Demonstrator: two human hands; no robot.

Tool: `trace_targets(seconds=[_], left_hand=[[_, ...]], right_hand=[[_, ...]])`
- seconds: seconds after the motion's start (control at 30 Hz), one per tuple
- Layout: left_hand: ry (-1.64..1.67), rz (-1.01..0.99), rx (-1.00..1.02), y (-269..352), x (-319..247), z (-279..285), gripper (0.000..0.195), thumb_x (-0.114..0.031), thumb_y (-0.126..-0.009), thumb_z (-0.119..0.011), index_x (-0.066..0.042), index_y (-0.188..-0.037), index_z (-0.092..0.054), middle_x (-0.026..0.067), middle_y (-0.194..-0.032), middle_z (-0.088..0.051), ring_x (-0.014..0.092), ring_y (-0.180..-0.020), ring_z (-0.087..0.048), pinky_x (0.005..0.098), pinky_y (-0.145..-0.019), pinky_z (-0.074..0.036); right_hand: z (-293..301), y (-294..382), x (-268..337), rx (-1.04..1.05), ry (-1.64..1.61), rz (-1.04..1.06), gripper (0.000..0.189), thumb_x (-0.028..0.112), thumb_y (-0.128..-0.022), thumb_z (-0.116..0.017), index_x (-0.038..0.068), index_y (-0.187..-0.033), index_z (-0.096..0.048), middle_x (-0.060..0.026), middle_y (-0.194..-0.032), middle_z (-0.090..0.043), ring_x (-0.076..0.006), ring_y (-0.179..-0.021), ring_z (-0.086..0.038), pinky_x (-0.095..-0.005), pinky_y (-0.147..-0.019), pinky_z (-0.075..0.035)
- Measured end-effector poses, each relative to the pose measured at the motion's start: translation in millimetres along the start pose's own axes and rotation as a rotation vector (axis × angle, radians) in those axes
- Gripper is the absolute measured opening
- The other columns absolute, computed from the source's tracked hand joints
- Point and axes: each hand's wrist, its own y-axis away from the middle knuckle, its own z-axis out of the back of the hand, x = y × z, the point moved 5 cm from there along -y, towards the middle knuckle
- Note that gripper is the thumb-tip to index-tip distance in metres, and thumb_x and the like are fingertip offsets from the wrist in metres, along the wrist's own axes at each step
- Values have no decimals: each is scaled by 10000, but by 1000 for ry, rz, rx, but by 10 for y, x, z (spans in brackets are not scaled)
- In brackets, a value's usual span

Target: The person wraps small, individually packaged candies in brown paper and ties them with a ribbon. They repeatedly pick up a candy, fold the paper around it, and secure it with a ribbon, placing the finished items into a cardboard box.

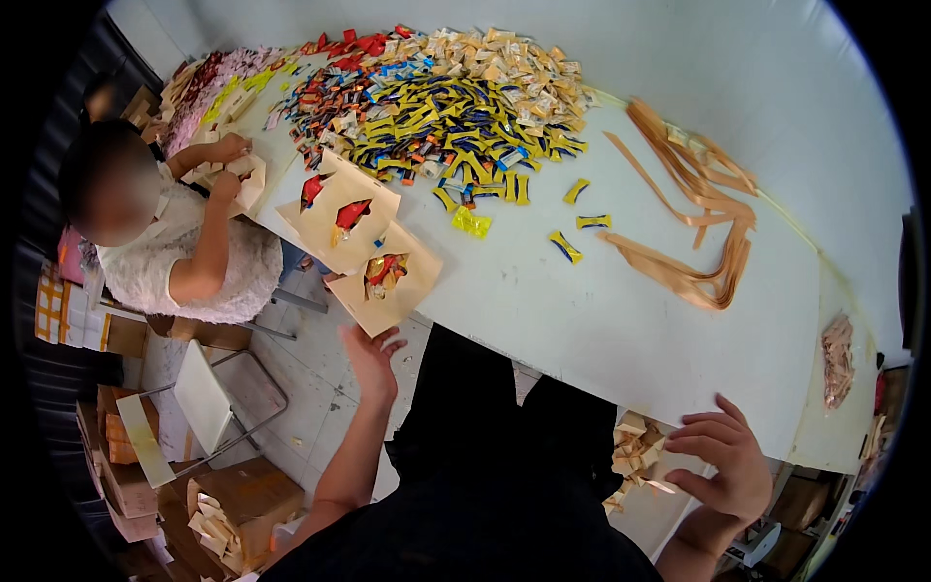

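Note:
My left hand (372, 358) is just below the corner of a cream paper box (414, 273), its fingers near or touching the edge; which, I cannot tell. Through the cut-out of that box, red and gold wrapped sweets (385, 273) show. Beside it, towards the co-worker, lie more cream boxes (313, 233), with red wrapped pieces showing in their openings. At the right, my right hand (720, 462) hangs empty over the table's near edge with its fingers spread. A few yellow-and-blue wrapped sweets (565, 247) lie loose on the white table (524, 305).
Heaps of wrapped sweets (451, 116) cover the far side. Tan ribbon strips (713, 218) lie at right. A co-worker (196, 240) sits at left, both hands on a cream box. A folding chair (204, 400) and cartons (247, 495) stand on the floor; folded cream pieces (636, 451) lie below the table.

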Motion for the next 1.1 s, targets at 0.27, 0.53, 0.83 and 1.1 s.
trace_targets(seconds=[0.27, 0.53, 0.83, 1.1], left_hand=[[-77, -113, 74, -188, 23, -135, 454, -425, -1179, -480, -24, -1321, -639, 92, -1118, -693, 188, -992, -701, 335, -662, -605], [-114, -68, 164, -340, 75, -70, 434, -402, -1164, -524, 4, -1105, -665, 88, -919, -691, 177, -687, -692, 321, -562, -575], [-131, 85, 240, -469, -74, -422, 368, -324, -1144, -575, 5, -1018, -682, 130, -864, -746, 191, -618, -706, 338, -582, -597], [-225, 81, 272, -357, -55, -166, 277, -200, -1153, -531, 26, -1106, -685, 69, -812, -717, 124, -574, -641, 295, -496, -542]], right_hand=[[-361, -392, 1751, -221, 73, 1154, 165, 140, -864, -783, 191, -1020, -798, 58, -863, -742, -127, -786, -717, -405, -906, -569], [-383, -1262, 1411, -521, -153, 431, 416, 86, -747, -876, 38, -1144, -760, -110, -1077, -767, -341, -1011, -728, -435, -930, -576], [-1777, -3752, -938, -483, 153, -39, 1407, 730, -811, -840, -88, -1702, -122, -476, -1695, -166, -639, -1606, -107, -680, -1310, -106], [-1964, -5090, -204, -599, 103, 69, 1308, 726, -880, -773, -72, -1703, -143, -467, -1702, -161, -631, -1610, -105, -682, -1304, -116]])
